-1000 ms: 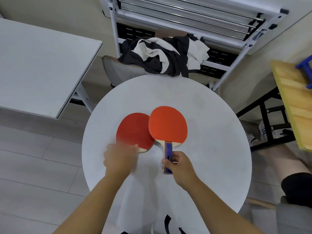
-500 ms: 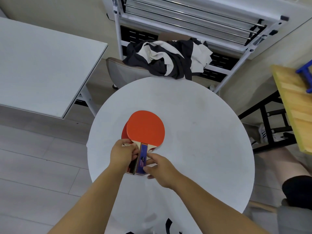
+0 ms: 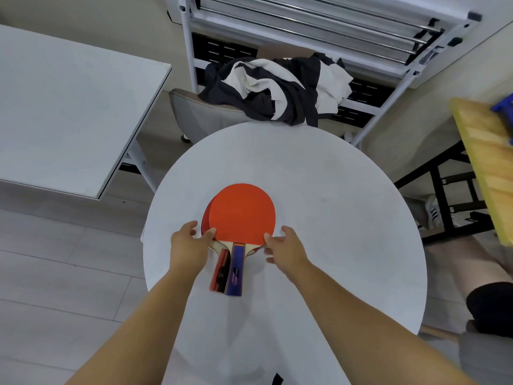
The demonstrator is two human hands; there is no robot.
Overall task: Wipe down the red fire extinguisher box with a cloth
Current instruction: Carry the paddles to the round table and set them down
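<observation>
No red fire extinguisher box and no wiping cloth show in the head view. Two red table tennis paddles lie stacked on a round white table [image 3: 333,218]. The top paddle [image 3: 241,212] has a blue handle. The lower paddle [image 3: 206,218] shows only a thin left edge and a red-black handle. My left hand [image 3: 188,245] touches the stack's lower left edge, thumb on the top blade. My right hand [image 3: 286,248] touches the lower right edge with spread fingertips. Neither hand grips a handle.
A black-and-white garment [image 3: 277,90] lies on a grey chair [image 3: 194,118] behind the table. A white drying rack [image 3: 333,23] stands at the back, a grey rectangular table [image 3: 69,112] at left, a wooden table [image 3: 485,162] at right. Another person's leg [image 3: 485,273] is at right.
The paddles lay side by side a second ago; the right one was slid on top of the left. Both hands let go of the handles and moved to the blades' lower edges.
</observation>
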